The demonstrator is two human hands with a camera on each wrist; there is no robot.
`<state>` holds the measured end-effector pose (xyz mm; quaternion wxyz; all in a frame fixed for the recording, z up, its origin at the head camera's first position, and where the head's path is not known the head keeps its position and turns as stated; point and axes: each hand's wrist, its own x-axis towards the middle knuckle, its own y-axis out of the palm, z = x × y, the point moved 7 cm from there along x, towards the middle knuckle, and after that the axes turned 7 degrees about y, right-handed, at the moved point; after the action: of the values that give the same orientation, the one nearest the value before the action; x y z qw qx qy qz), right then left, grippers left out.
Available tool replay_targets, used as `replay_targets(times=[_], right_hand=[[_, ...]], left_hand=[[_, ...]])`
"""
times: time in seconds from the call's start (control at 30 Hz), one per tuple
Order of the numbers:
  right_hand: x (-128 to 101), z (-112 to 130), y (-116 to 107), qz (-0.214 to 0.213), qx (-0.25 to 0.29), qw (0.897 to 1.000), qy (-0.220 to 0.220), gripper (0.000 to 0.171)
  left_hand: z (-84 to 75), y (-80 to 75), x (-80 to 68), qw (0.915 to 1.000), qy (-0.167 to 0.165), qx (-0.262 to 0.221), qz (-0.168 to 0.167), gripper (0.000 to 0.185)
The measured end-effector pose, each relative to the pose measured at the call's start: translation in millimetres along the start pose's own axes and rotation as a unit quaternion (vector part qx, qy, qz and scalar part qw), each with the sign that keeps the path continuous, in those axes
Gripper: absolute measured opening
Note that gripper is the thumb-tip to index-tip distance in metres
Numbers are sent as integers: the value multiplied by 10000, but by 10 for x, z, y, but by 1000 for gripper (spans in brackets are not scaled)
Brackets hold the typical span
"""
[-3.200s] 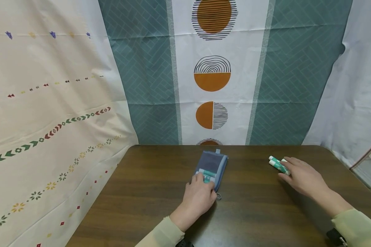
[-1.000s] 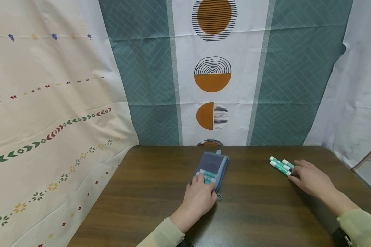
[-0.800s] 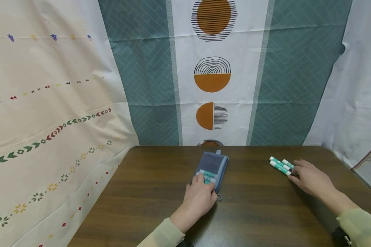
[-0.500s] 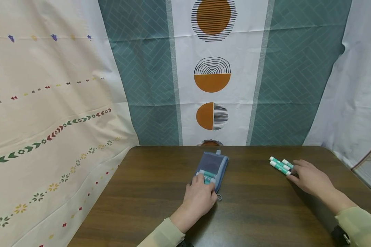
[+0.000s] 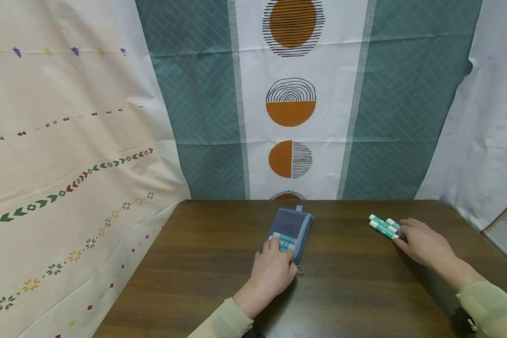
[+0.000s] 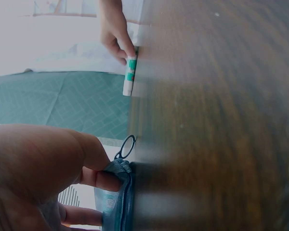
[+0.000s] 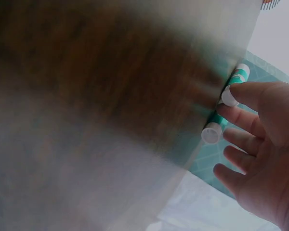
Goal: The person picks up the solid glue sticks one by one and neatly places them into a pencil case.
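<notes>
The blue pouch [image 5: 290, 232] lies flat near the middle of the brown wooden table [image 5: 203, 263], with its open end toward the person. Two green and white tubes [image 5: 285, 241] lie across its mouth, one just beside the other. The left hand [image 5: 272, 272] rests on the near end of the pouch, and its fingertips touch these tubes. The fingers are bent a little, but from the head view I cannot tell if they really pinch a tube or only press on it. In the left wrist view, the fingers [image 6: 103, 179] lie against the zipper edge of the pouch [image 6: 116, 202], and a small metal ring [image 6: 126, 146] hangs at its corner.

On the right side of the table, well apart from the pouch, more green and white tubes [image 5: 383, 226] lie close together, all slanted in the same direction. The right hand [image 5: 422, 243] is flat on the table just beside them, with its fingers relaxed and nearly straight. The fingertips touch the near ends of the tubes and do not close around them. The right wrist view shows it more clearly: the fingers [image 7: 253, 94] meet the white caps of two tubes [image 7: 220, 114].

Both arms wear pale green sleeves [image 5: 486, 305]. Behind the table hangs a curtain [image 5: 291, 98] with green panels and orange circles, and on the left a cream cloth [image 5: 59, 164] with small coloured patterns.
</notes>
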<state>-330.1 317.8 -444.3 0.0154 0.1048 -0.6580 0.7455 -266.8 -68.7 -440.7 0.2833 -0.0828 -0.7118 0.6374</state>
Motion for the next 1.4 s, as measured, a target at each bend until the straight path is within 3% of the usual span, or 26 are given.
replay_targets(times=[0.33, 0.57, 1.0, 1.4], right_hand=[[-30, 26, -53, -308, 41, 9994, -134, 13], [-60, 46, -102, -537, 247, 9982, -128, 25], [-61, 123, -164, -786, 644, 9946, -205, 18], [11, 356, -162, -595, 1158, 9912, -238, 18]], left_hand=[[-3, -8, -4, 10000, 21, 23, -18, 15], [-4, -8, -4, 10000, 26, -7, -38, 14], [-5, -3, -5, 10000, 0, -63, -5, 14], [-1, 9, 2, 10000, -24, -27, 12, 14]])
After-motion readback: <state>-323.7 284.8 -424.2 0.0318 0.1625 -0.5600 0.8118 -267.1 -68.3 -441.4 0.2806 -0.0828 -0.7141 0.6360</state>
